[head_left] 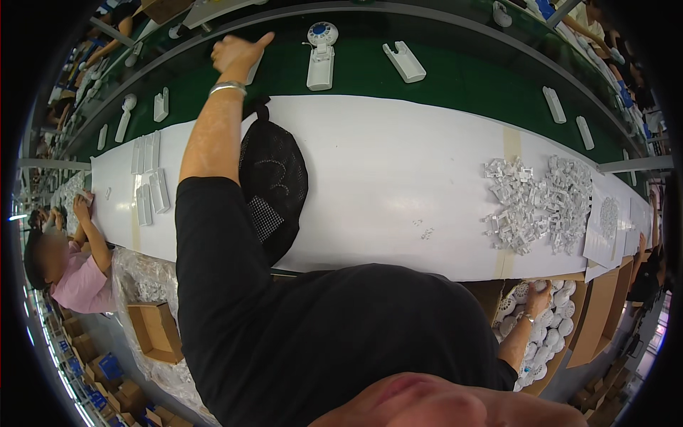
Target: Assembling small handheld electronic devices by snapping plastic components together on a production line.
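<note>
My left arm stretches across the bench, and my left hand (pixel 238 55) is over the green belt (pixel 363 64), thumb out and fingers apart. Partly hidden behind its wrist is a white plastic housing (pixel 255 68). To its right lies another white housing (pixel 321 70) with a round white head (pixel 322 33) with a blue centre. Low on the right, my right hand (pixel 538 299) reaches into a carton (pixel 585 302) of round white slotted parts (pixel 544 349). Its fingertips are among these parts, and I cannot make out whether they grip one.
A black mesh bag (pixel 277 164) lies on the white bench sheet (pixel 384 171). Clear plastic pieces (pixel 537 203) are heaped on the right, with several long white covers (pixel 148 178) on the left. More housings (pixel 405 62) rest on the belt. A person in pink (pixel 82 281) works at far left.
</note>
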Tool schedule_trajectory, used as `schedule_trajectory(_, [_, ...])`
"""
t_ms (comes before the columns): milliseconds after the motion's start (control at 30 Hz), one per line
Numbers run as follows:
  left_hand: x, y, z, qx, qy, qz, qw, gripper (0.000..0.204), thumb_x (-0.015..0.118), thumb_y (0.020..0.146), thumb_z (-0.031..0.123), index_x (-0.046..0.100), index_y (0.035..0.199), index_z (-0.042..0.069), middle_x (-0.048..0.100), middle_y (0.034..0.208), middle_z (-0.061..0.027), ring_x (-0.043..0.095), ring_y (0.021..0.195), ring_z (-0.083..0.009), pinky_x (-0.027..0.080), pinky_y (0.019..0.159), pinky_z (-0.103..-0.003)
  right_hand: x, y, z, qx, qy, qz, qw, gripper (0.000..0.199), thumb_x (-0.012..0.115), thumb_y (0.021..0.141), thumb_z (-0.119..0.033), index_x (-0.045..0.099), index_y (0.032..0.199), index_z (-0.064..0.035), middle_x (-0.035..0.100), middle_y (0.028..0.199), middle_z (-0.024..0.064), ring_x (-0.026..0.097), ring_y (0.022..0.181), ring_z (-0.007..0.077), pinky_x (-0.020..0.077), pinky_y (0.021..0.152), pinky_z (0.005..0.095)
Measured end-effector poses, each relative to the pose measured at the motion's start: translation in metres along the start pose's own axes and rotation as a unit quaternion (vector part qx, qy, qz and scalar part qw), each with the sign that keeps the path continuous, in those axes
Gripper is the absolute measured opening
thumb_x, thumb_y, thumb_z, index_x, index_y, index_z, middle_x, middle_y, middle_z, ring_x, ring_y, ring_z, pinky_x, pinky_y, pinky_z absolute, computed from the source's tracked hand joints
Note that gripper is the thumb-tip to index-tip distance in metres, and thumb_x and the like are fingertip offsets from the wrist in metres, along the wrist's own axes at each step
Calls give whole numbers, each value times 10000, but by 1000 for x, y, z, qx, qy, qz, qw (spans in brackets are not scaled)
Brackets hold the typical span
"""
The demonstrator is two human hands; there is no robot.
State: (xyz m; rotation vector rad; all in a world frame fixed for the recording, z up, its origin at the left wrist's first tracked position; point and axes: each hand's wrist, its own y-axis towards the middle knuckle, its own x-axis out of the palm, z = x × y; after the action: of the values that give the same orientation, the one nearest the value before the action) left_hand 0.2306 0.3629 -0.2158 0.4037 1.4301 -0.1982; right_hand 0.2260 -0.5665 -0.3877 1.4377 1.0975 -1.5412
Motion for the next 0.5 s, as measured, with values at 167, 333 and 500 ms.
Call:
schedule_trajectory(167, [27, 26, -66, -52, 31, -162, 985, 1014, 688, 620, 707, 504, 1248, -68, 504, 1279, -200, 472, 1190, -366, 419, 964, -413, 4, 0, -1, 6, -24, 46, 999, 664, 719, 701, -347, 505, 1311, -193, 618, 1114, 213, 563, 1037, 401, 451, 887, 427])
schedule_trajectory(333, [53, 46, -92, -45, -51, -166, 984, 903, 728, 626, 619, 565, 1171, -83, 587, 1176, -196, 549, 1111, -345, 460, 909, -397, -19, -14, -21, 22, 71, 41, 996, 574, 711, 720, -287, 557, 1255, -145, 626, 1116, 200, 586, 1004, 374, 461, 872, 381])
schedule_trajectory(500, [26, 43, -73, 31, -114, -145, 982, 808, 761, 625, 575, 619, 1060, -92, 668, 955, -192, 655, 851, -263, 511, 789, -339, -83, -29, -5, 64, 440, 238, 864, 505, 706, 784, -312, 580, 1187, -36, 636, 1061, 174, 619, 936, 266, 508, 789, 335])
